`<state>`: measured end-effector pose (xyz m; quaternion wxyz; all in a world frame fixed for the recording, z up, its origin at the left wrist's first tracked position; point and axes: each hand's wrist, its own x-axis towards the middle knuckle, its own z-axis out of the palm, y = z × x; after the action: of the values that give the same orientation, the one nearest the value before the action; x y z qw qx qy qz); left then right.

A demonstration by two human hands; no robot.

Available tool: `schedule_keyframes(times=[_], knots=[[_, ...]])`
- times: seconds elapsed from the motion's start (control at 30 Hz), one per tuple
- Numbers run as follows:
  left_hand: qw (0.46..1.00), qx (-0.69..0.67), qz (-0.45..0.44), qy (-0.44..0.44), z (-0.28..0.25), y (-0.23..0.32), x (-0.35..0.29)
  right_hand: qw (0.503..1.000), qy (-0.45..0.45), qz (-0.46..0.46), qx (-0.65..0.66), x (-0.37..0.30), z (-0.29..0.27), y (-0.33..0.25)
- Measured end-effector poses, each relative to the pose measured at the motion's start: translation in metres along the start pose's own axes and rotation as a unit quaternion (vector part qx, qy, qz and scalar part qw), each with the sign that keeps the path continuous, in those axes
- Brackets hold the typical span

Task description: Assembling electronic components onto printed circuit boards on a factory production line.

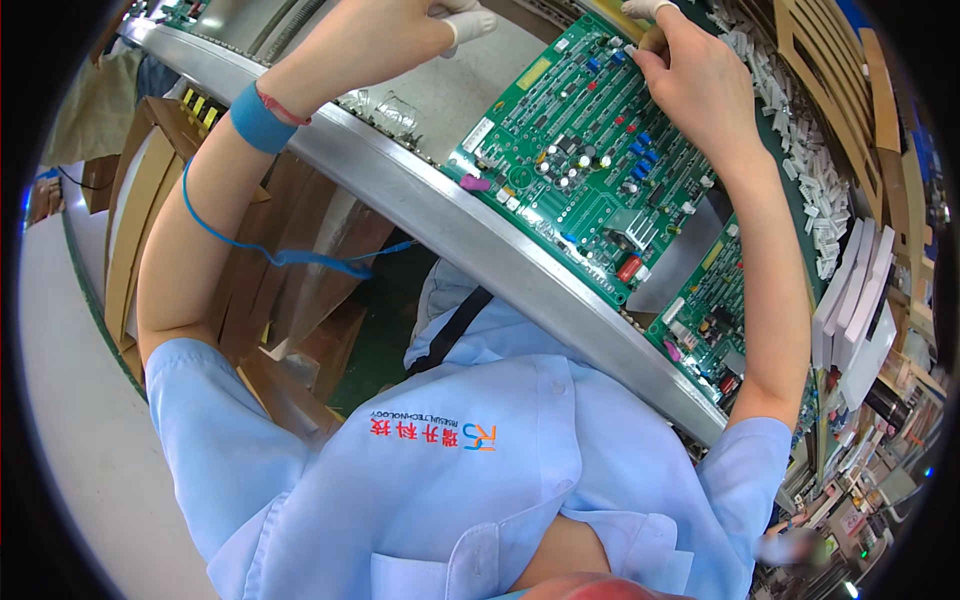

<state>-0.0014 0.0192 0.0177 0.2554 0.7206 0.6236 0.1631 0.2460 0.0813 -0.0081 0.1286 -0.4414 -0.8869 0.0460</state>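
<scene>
My left hand (385, 35) is over the conveyor at the top, with pale finger cots on its curled fingers. The picture's upper edge cuts it off, and whatever it may hold is hidden. My right hand (703, 88) bends over the far right edge of a large green circuit board (540, 205). Its thumb and fingers come together beside a small white connector (630, 50) at the board's edge; what lies between them is hidden. The board carries blue, red and white parts, several capacitors and a purple piece (475, 183). A blue wrist strap (262, 118) circles my left wrist.
A second green board (705, 310) lies to the right along the metal rail (470, 235). Many small white connectors (805, 170) are heaped beyond my right arm. Cardboard (150, 215) stands at the left, and a blue cord (290, 257) hangs from the strap.
</scene>
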Motion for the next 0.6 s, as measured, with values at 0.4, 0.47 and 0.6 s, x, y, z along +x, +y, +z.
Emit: schedule_keyframes(times=[0.4, 0.47, 0.6], knots=[[0.994, 0.089, 0.054, 0.019, 0.010, -0.016, 0.001, 0.997, 0.001, -0.004, 0.075, 0.002, 0.016, 0.023], [0.997, 0.078, 0.025, -0.006, 0.007, -0.011, 0.003, 0.999, 0.009, -0.040, 0.023, 0.001, 0.015, 0.021], [0.995, 0.094, 0.036, -0.004, 0.008, -0.011, 0.001, 0.986, 0.025, -0.111, -0.120, -0.002, 0.018, 0.021]])
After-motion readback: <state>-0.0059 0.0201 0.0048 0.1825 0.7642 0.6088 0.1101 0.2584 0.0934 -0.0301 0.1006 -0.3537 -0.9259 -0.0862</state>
